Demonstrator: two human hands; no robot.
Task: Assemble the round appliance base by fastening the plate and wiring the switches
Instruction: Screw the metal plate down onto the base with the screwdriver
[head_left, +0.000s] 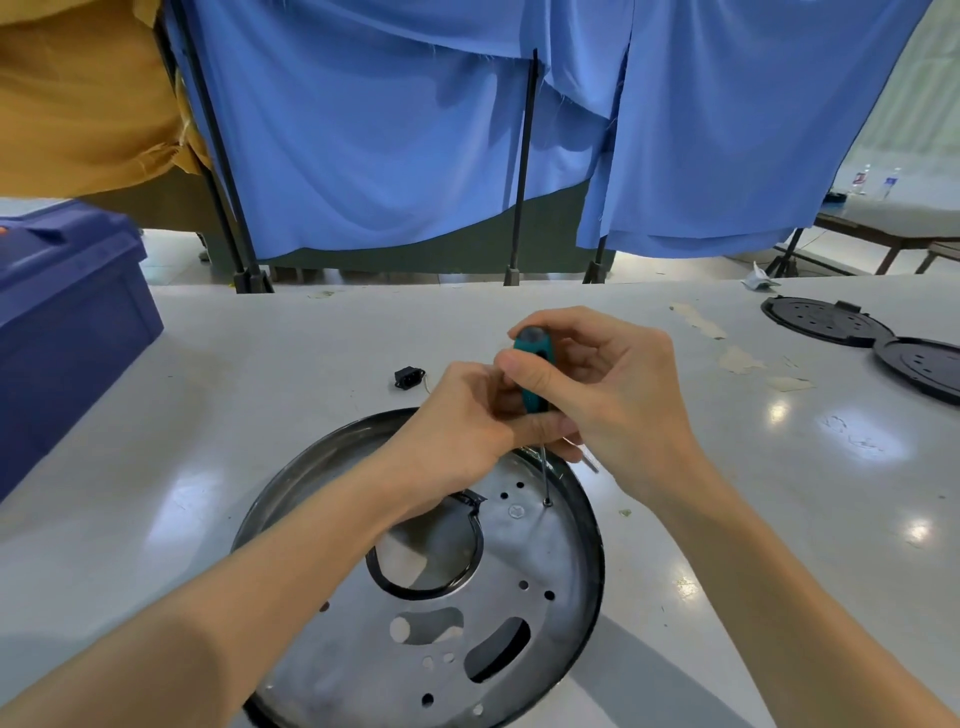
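**Round base with both grips on one screwdriver**

Round base (589, 525) lay on the white table (260, 364), close in front of the person. Its metal plate (498, 597), with many holes, sat inside the dark rim. The right grip (613, 395) was clamped round the teal handle of the screwdriver (535, 374), with the thumb in front. The left grip (457, 415) was closed on the lower end of the same handle, where the thin shaft began. The tool stood almost upright, and its tip touched a screw (546, 502) near the far edge of the plate. A small black socket (409, 376) lay on the table just beyond the base. A blue crate (67, 322) stood at the left, and two black round covers (821, 319) lay side by side at the far right.
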